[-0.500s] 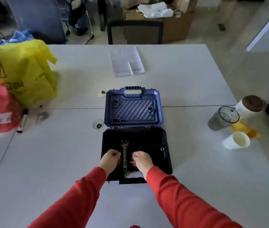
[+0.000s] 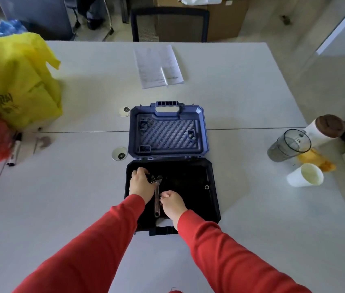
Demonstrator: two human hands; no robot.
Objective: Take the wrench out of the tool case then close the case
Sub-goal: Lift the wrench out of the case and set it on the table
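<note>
We see the tool case (image 2: 188,187) lying open flat on the white table (image 2: 241,92), its blue lid (image 2: 168,132) folded back away from us and its black tray nearest our body. The wrench (image 2: 157,197) lies lengthwise in the left part of that tray, head pointing toward the lid, handle toward us. Our left hand (image 2: 141,183) is curled over the wrench head, fingers closed on it. Our right hand (image 2: 172,204) sits just right of the handle, fingers bent into a loose fist with the thumb against the shaft (whether it truly grips the metal, we cannot tell). Both sleeves are red. To the right stand a clear cup (image 2: 290,144) and a white paper cup (image 2: 305,174), well apart from the case; a yellow bag (image 2: 17,79) sits far left.
</note>
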